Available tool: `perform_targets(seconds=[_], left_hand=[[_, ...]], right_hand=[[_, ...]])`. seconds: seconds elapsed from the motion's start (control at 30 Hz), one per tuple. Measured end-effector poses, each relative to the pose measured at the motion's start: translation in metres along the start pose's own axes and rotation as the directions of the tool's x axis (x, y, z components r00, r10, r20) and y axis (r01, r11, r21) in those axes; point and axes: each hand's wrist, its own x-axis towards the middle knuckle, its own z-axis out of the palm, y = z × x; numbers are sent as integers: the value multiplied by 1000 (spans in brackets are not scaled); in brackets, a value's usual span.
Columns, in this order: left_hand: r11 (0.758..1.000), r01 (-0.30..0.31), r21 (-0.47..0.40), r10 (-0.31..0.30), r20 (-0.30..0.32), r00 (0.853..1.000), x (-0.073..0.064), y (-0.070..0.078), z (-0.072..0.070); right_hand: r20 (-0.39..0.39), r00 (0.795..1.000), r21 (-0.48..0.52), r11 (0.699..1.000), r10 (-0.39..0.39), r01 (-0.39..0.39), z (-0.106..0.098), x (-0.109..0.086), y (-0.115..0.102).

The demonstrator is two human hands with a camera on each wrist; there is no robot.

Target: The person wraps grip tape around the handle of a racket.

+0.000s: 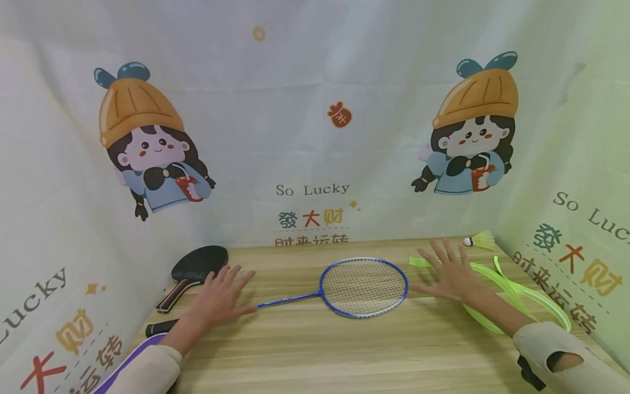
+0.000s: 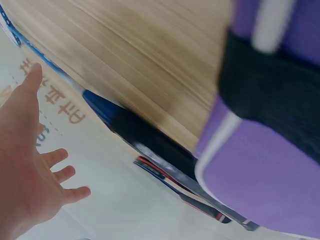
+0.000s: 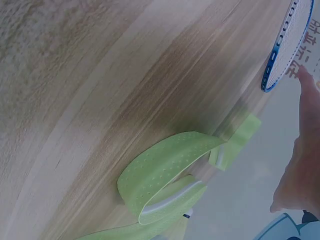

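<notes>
a wood-grained table (image 1: 344,355) filled the front of a nook walled by pale printed cloth (image 1: 320,71) with cartoon figures and lettering. at the near left lay a purple item (image 2: 265,185) with white edging and a black band; whether it was a container could not be told. a black paddle (image 1: 199,264) lay beyond it; a yellow shuttlecock (image 1: 482,239) and a looped green strip (image 1: 517,301) lay at the right.

the blue racket (image 1: 364,287) lay across the table's middle, its long axis nearly left to right, head rightward, black grip leftward. the left hand (image 1: 221,295) hovered over its handle, fingers released and spread; the right hand (image 1: 453,276), fingers likewise loose and splayed, hung just beside the head.
</notes>
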Motion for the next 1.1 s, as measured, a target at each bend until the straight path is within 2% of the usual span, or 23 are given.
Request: perform_targets(seconds=[0.17,0.3,0.57,0.77,0.97,1.1], left_hand=[[999,-20,-42,20,11,1000,7,13,-1],[995,-11,-101,16,40,999,12,21,-2],[973,-17,-231,36,77,996,21,34,3],[928,-56,-368,88,72,994,27,40,11],[861,-89,-501,150,83,985,34,45,20],[835,-88,-543,164,94,982,36,48,26]], right_hand=[[23,1000,5,1000,-5,5,1,-1,-4],[18,1000,6,1000,-12,12,2,0,-10],[69,998,64,998,1,-5,3,0,-28],[59,998,100,995,-23,17,10,-1,-42],[52,998,139,990,-46,39,17,-3,-55],[72,996,155,987,-60,48,23,-5,-61]])
